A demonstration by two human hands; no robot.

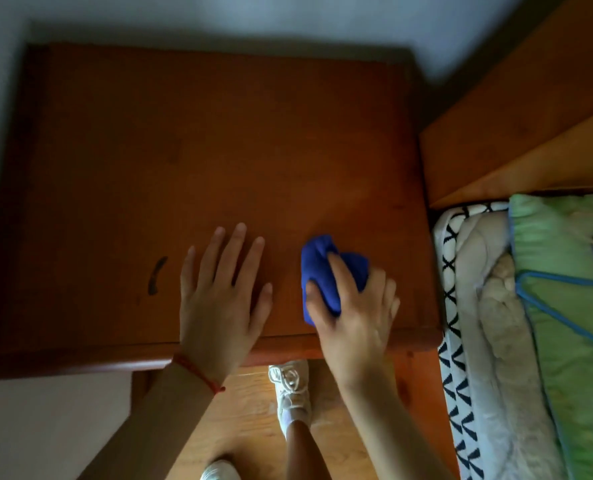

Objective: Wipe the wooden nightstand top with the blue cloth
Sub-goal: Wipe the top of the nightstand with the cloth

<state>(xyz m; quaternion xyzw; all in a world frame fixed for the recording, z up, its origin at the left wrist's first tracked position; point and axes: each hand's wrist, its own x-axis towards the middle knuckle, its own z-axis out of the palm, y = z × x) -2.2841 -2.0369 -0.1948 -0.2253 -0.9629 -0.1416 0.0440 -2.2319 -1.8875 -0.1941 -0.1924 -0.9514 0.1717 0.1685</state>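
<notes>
Seen from above, the wooden nightstand top fills most of the view, its reddish-brown surface bare except for the two hands and a dark curved mark near the front left. The right hand is closed around the blue cloth, which is bunched into a wad and pressed against the surface near the front right corner. The thumb lies along the cloth's left side, the index finger stretches over its top, and the other fingers curl around its right side. Part of the cloth sticks out beyond the fingertips toward the back of the nightstand.

The left hand lies flat and open on the surface just beside the cloth, palm down, fingers spread and pointing toward the wall, holding nothing. A red string bracelet circles the left wrist, which crosses the front edge of the nightstand.

Below the front edge, a white sneaker stands on the wooden floor. To the right, close beside the nightstand, is a bed with a wooden headboard, a black-and-white patterned sheet, and a green cover. A pale wall runs behind the nightstand.
</notes>
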